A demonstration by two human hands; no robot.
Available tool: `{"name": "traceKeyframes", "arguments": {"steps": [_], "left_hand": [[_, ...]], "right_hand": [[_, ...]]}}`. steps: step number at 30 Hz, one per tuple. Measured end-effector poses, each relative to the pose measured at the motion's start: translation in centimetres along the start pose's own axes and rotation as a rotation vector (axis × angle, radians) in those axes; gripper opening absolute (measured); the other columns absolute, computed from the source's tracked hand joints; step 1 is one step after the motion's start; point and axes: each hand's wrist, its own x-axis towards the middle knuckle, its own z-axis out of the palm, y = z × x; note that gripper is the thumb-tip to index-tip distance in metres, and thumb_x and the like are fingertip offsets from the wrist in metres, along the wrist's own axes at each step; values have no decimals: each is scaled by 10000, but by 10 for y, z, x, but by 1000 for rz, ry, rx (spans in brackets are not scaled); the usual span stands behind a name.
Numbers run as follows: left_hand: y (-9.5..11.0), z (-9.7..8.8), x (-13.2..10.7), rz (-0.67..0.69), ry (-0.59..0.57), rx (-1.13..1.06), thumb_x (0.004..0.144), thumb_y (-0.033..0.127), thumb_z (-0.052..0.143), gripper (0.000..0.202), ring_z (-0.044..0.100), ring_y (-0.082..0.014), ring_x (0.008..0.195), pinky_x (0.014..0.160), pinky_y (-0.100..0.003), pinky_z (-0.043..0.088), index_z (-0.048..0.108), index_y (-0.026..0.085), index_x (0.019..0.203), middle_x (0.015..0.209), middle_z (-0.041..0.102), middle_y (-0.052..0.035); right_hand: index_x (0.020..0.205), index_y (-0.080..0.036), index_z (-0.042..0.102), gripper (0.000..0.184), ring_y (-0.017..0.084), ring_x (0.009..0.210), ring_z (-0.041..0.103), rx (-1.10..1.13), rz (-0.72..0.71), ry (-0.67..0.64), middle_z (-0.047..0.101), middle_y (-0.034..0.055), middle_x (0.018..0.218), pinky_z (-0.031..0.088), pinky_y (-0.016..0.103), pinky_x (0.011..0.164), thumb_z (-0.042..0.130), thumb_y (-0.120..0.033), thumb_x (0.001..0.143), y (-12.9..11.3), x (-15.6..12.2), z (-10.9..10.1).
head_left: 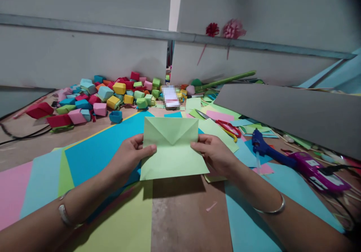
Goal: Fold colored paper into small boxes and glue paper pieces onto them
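A pale green sheet of paper (172, 161) is held up over the table between both hands. Its top part is folded so that a triangle points down at the middle, like an envelope flap. My left hand (134, 152) pinches the left edge, thumb on the front and fingers behind. On the opposite edge my right hand (213, 150) grips the same way. Under the left forearm lie blue paper sheets (101, 146) and a yellow-green sheet (121, 218). Near the right hand are scissors with red and yellow handles (228, 128).
Small folded paper boxes (105, 93) in several colours are heaped at the back left. A blue glue gun (270, 152) and a purple device with a cable (316, 169) lie at the right. A grey board (290, 113) juts in there. Paper flowers (234, 29) hang on the wall.
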Motion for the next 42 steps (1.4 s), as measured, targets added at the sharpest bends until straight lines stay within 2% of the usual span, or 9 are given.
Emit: {"name": "traceKeyframes", "arguments": {"steps": [7,12,19,23,25,29,33,37,42], "left_hand": [[5,1,4,-71,55,-98,741,147,705,299,723,-202,635,584,-280,578,689,140,1039,891,774,-97],[10,-1,-2,-140,-34,-100,691,172,755,243,711,-207,596,572,-288,576,729,119,926,820,772,-108],[10,1,-2,-227,-37,-125,706,264,766,190,722,-251,661,635,-376,607,716,188,872,828,772,-87],[3,1,1,-172,19,-74,675,204,779,162,707,-231,625,625,-359,599,730,174,826,744,766,-65],[2,1,1,-107,31,-46,669,209,786,185,709,-222,676,664,-337,590,745,168,845,803,773,-66],[3,0,0,48,-64,23,663,200,783,243,696,-245,906,828,-335,557,759,193,905,957,767,-61],[4,-3,0,97,-43,34,742,344,724,182,705,-225,773,727,-312,562,755,192,838,860,767,-61],[8,-5,-2,153,27,65,787,579,608,468,701,-242,786,713,-304,548,749,155,925,858,765,-84],[11,-3,-2,240,228,458,673,399,754,275,658,-209,698,610,-252,487,778,187,846,770,765,-31]], "right_hand": [[1366,-366,493,625,304,1332,359,-773,-782,64,318,29,1522,409,493,1028,645,-191,786,-6,-2,-11],[1000,-337,739,274,316,1384,318,-719,-861,-13,293,-29,1531,455,464,1011,659,-159,806,-4,-6,-11],[997,-329,749,256,285,1372,362,-614,-949,-207,374,-9,1506,371,487,1100,696,-175,801,-3,-6,-6],[836,-279,769,90,299,1418,271,-526,-818,-150,243,-55,1568,345,489,1117,689,-247,809,-7,-9,0],[757,-241,753,80,289,1290,470,-376,-596,-49,434,25,1471,473,449,1008,714,-306,781,-6,-10,3],[664,-179,689,236,193,685,670,-218,-241,122,707,64,725,572,323,588,714,-398,748,1,-7,9],[630,-168,635,268,147,556,626,-227,-196,173,661,28,601,525,272,498,699,-403,742,5,-4,11],[579,-168,609,257,124,525,590,-282,-204,207,617,6,541,472,245,482,701,-352,733,1,-4,11],[558,-170,572,294,127,517,562,-336,-210,190,589,2,530,450,263,496,695,-364,742,0,-5,9]]}}
